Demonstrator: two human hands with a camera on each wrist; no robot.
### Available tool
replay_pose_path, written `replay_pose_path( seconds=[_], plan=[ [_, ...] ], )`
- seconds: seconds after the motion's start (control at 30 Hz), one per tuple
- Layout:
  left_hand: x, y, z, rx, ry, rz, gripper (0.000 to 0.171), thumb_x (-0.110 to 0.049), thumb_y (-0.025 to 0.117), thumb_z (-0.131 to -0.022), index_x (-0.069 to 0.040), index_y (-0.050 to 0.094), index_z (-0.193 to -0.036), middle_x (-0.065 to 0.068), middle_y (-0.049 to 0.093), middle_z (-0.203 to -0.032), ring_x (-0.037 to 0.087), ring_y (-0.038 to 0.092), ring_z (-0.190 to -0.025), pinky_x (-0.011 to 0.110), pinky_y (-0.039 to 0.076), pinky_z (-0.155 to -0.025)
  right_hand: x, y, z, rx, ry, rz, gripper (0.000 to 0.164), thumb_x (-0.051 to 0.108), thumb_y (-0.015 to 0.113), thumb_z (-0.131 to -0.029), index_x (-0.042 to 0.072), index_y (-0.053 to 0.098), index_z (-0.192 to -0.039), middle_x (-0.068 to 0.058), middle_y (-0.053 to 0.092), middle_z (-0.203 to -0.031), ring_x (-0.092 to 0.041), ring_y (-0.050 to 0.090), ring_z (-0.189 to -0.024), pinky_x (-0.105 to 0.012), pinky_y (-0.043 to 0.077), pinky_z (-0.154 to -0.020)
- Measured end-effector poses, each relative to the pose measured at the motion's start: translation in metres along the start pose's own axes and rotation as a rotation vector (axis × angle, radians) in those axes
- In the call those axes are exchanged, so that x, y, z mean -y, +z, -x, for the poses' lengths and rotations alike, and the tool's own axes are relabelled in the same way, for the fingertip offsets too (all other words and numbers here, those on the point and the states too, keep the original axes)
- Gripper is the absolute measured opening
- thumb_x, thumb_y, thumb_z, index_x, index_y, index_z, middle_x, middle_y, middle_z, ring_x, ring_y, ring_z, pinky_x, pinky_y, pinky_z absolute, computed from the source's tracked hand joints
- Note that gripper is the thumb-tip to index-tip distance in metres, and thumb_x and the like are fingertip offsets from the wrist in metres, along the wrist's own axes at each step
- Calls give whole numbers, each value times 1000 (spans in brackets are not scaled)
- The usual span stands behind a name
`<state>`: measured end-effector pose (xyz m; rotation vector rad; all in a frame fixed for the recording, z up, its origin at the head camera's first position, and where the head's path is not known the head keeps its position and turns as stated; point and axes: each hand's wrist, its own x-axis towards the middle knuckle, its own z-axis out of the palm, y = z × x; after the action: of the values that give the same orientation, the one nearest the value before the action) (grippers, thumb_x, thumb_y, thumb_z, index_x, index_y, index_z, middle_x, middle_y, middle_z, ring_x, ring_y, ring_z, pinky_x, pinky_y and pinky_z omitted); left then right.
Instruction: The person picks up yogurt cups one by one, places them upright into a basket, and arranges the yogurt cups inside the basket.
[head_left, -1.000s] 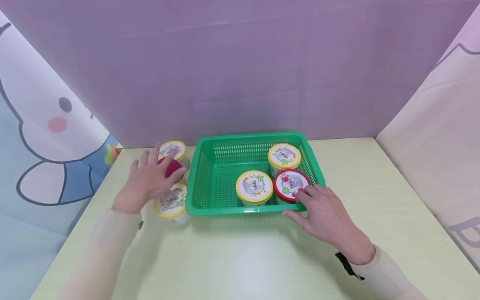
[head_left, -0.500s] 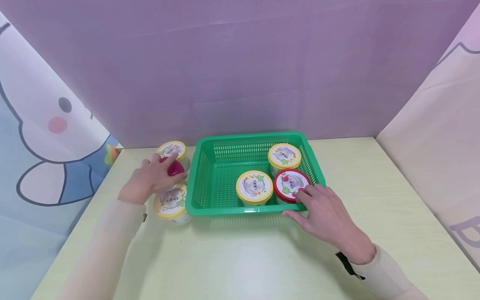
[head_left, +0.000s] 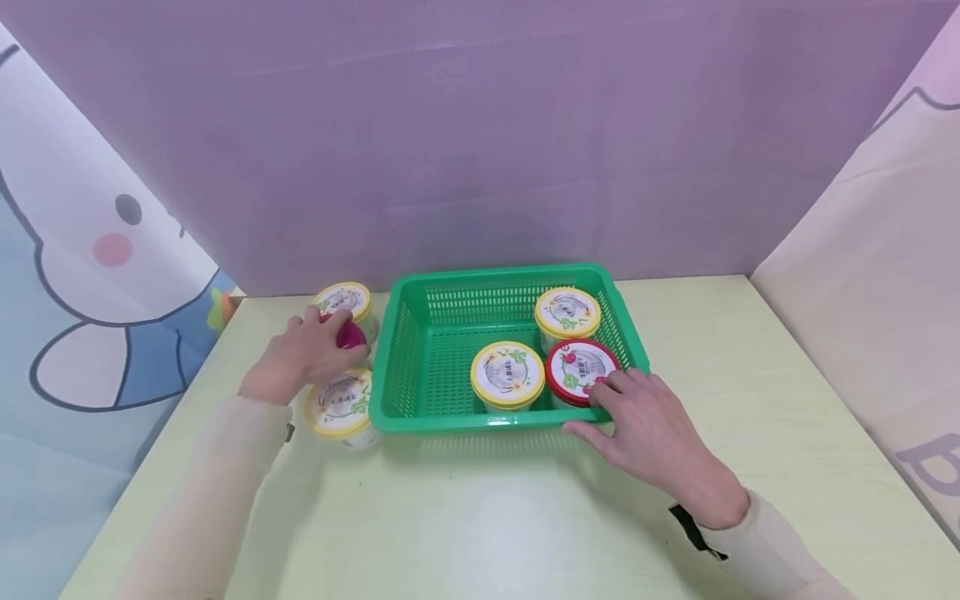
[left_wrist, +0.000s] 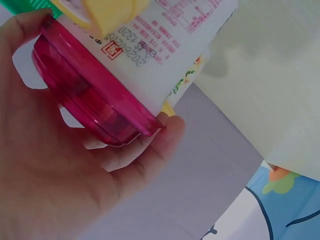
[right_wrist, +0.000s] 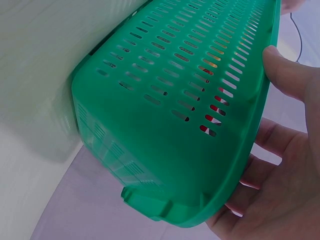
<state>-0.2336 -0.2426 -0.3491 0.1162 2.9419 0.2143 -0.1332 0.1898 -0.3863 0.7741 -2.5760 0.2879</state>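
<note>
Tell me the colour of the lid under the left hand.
The lid is deep pink, close to magenta; the left wrist view shows it best.

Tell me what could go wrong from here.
The left hand grips its tub by the magenta lid, so the lid might pop off if lifted. The yellow-lidded tub just nearer the person stands close and could get knocked. The right hand grips the green basket at a corner; hard pressing might tip it.

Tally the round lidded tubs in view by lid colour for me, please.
Round tubs with yellow-rimmed white lids: 4 (2 inside the green plastic basket, 2 beside it)
Round tub with a red-rimmed white lid: 1
Round tub with a translucent magenta lid: 1
Total: 6
</note>
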Motion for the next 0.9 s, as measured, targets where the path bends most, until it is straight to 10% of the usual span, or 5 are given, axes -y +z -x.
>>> replay_pose_path(
  seconds=[0.53,0.73,0.9],
  plan=[
    [4,-18,1,-35,30,-56,77,-57,45,-95,-9,32,-155,35,33,-140,55,41,-117,65,48,-79,-1,-1,1,-17,-21,1,43,49,84,-77,10,65,-81,-2,58,-80,-20,51,-71,-34,42,-65],
    [4,-30,3,-58,52,-59,78,-55,49,-95,-7,32,-153,34,33,-140,55,39,-119,66,50,-80,-2,-1,1,-9,-19,-3,59,68,59,-92,10,67,-83,-2,59,-81,-20,53,-73,-35,43,-65],
    [3,-47,9,-91,70,-63,74,-54,51,-95,-9,35,-152,32,35,-136,54,40,-117,64,52,-77,-1,-1,1,3,-9,-3,45,54,80,-82,10,67,-83,-2,59,-82,-21,53,-74,-35,44,-66]
  ],
)
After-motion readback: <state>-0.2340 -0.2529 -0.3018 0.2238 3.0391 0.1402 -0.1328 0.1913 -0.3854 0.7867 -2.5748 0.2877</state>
